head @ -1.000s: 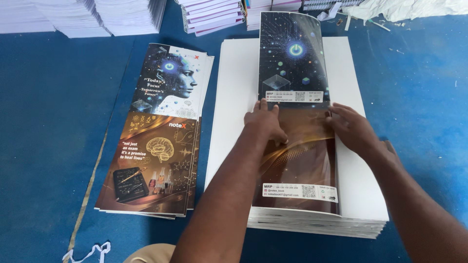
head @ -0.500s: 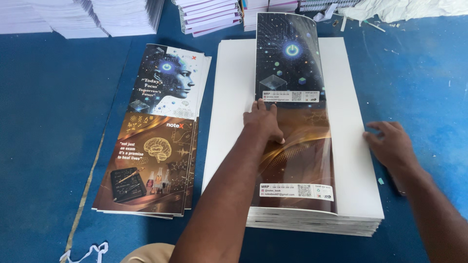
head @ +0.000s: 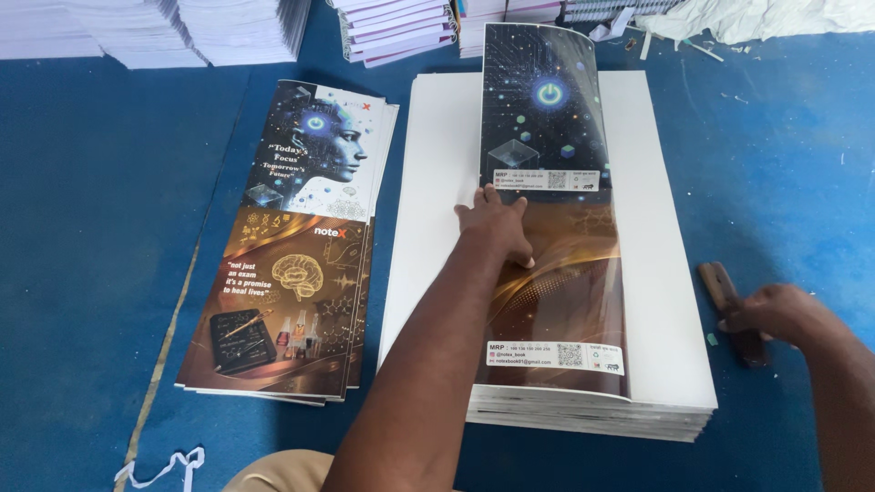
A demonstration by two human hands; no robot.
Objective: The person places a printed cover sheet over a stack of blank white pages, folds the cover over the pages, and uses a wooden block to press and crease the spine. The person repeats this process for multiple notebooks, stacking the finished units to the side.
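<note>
Fingers of the left hand (head: pixel 497 228) lie spread and flat on the glossy cover sheet (head: pixel 554 210), pinning it atop the white sheet stack (head: pixel 665 301) near the stack's middle. Off the stack's right edge, on the blue floor (head: pixel 91 228), the right hand (head: pixel 775 314) curls over a brown wooden tool (head: pixel 720 287); how firmly it holds is unclear.

Blue mat (head: pixel 91 228) covers the whole floor, a bit scuffed, with a faint pale seam line (head: pixel 169 328) running diagonally at left. White paper stacks (head: pixel 146 27) line the top-left edge. Stacked notebooks (head: pixel 392 27) with purple-edged covers sit top centre. Crumpled white cloth (head: pixel 766 18) top right, paper scraps (head: pixel 702 50) scattered near it. White string loop (head: pixel 164 469) at bottom left. Even daylight, soft shadows.
</note>
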